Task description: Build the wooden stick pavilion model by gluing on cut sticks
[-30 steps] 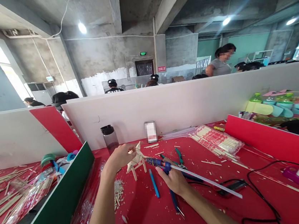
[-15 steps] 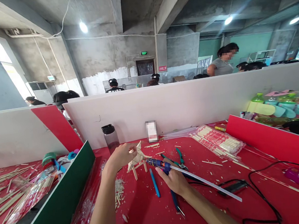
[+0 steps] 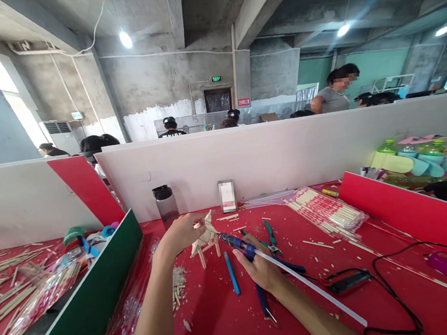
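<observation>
a stick animal (image 3: 203,241) pinched on a red table (image 3: 226,334), a glue gun (image 3: 238,244) at its side

nearest, a cloudy, round glue stick (image 3: 322,294) slants from the gun's rear; the right hand (image 3: 261,268) wraps a closed grip round the blue plastic body. pale wood crumbs (image 3: 178,278) scatter near a smooth blue rod (image 3: 232,274). just beyond, the animal, built of thin wooden rods with a ribbed flank and pointed top, stands on straight legs; the left hand (image 3: 182,232) pinches its upper part in its grip, and whether the dark nozzle (image 3: 220,235) touches it i cannot tell. farther right lie bundled sticks (image 3: 331,206) in crinkled clear film; behind, a smoky translucent bottle (image 3: 166,203) and a smooth white board (image 3: 278,153) stand upright.
</observation>
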Available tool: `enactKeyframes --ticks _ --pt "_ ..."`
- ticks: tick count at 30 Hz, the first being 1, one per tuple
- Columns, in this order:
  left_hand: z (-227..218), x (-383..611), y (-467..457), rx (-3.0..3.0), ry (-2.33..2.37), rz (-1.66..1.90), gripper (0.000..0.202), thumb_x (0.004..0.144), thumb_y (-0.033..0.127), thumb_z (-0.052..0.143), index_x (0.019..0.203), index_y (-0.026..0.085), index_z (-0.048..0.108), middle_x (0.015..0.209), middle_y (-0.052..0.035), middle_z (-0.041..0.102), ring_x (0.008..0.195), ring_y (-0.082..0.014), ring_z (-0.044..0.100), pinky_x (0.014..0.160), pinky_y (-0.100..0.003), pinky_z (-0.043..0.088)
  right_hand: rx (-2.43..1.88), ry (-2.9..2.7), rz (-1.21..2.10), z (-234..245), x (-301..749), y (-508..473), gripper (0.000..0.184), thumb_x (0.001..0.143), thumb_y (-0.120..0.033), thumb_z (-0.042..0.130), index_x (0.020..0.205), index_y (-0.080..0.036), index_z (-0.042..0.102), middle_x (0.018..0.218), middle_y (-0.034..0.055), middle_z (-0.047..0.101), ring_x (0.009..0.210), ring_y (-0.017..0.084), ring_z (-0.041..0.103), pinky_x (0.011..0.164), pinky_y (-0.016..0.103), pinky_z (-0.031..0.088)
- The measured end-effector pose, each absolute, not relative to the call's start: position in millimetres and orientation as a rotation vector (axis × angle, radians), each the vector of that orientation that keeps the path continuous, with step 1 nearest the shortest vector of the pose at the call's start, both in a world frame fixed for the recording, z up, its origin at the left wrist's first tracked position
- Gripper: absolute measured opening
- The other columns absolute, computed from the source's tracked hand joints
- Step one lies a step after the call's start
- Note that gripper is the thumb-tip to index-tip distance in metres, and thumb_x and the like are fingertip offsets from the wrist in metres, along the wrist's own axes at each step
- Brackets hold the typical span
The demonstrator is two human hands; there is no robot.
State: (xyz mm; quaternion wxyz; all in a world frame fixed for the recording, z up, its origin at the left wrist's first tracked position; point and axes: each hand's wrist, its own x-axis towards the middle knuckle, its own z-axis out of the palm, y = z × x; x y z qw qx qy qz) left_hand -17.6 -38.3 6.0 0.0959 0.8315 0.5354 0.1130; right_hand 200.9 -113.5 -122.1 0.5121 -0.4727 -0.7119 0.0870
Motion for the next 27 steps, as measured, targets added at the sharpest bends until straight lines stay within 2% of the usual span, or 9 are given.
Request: enactKeyframes --ticks 12,22,27 --pt "4.3 -19.3 -38.2 2.512 1.564 0.337 0.022 0.085 0.03 0.053 0.094 0.025 0.073 0.099 -0.0067 0.078 0.09 -0.0241 0.071 0.073 -0.027 0.047 -1.207 -1.744 0.069 -121.2 200.9 -113.9 0.029 0.099 -0.043 0.047 0.083 -0.022 0.06 0.082 0.0048 0.065 0.075 0.02 0.065 0.066 0.028 0.048" --pt "5.2 -17.8 -37.0 2.477 1.581 0.337 0.021 0.083 0.027 0.056 0.094 0.025 0.074 0.099 -0.0063 0.078 0.092 -0.0246 0.071 0.074 -0.026 0.047 -1.205 -1.797 0.067 -120.5 200.8 -115.6 0.029 0.098 -0.043 0.048 0.083 -0.023 0.062 0.082 0.0046 0.067 0.078 0.021 0.065 0.07 0.029 0.05" --pt "6.6 -17.2 -39.4 2.475 1.583 0.339 0.021 0.084 0.03 0.056 0.095 0.025 0.074 0.099 -0.0067 0.077 0.09 -0.025 0.071 0.071 -0.026 0.046 -1.24 -1.774 0.03 -119.9 199.5 -114.9 0.032 0.099 -0.046 0.046 0.082 -0.023 0.06 0.08 0.0051 0.067 0.076 0.022 0.065 0.068 0.03 0.049"
